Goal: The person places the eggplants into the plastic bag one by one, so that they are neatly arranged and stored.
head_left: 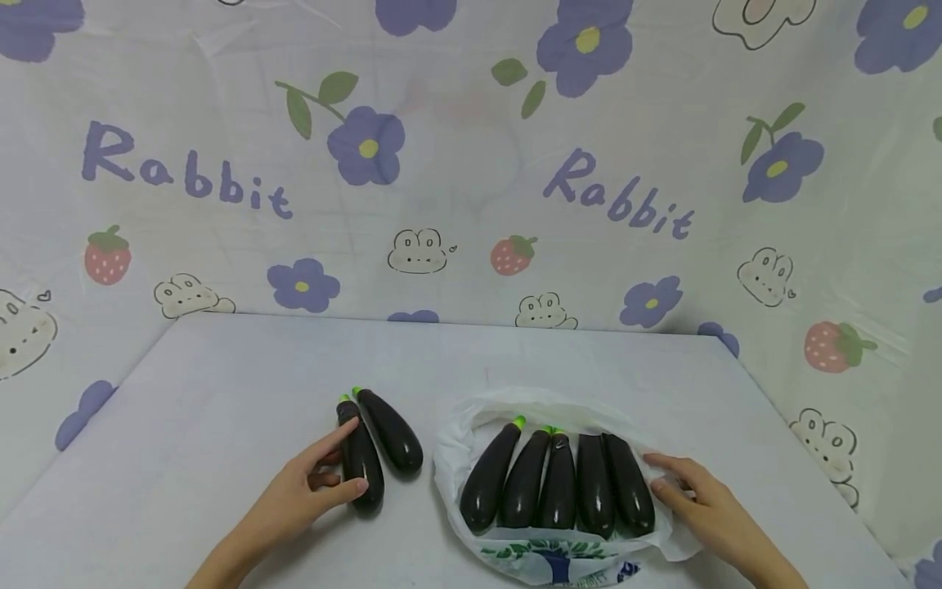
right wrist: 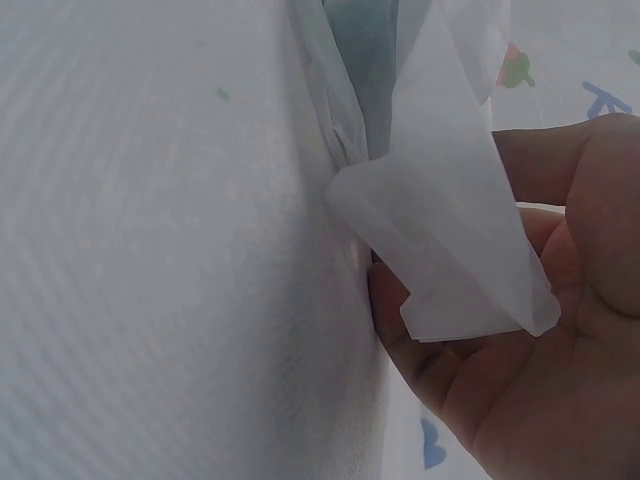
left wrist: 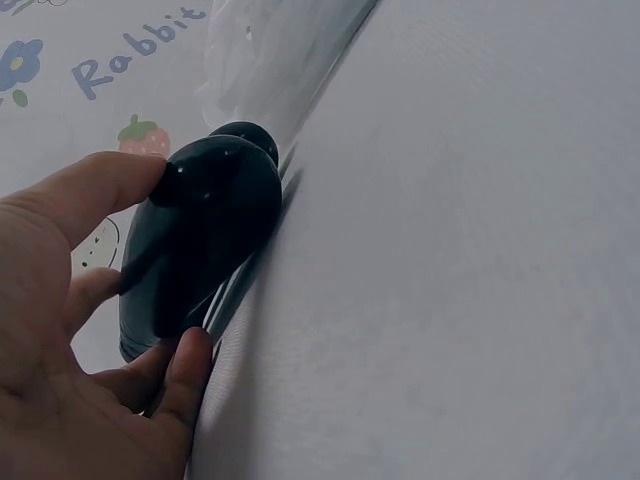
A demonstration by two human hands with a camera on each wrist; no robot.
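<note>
On the left of the white table, my left hand grips a dark, glossy eggplant, its thumb near the round end and its fingers along the far side. In the left wrist view the eggplant shows its round end between thumb and fingers. A second eggplant lies close on its right. Several more eggplants lie side by side in an opened white plastic bag. At the bag's right side, my right hand holds its edge; in the right wrist view a loose flap partly covers the fingers.
The white table stretches back to a hanging cloth printed with flowers, rabbits and strawberries. Green and blue print marks the bag's front. The bag's rim spreads around the eggplants, with its left edge near the loose pair.
</note>
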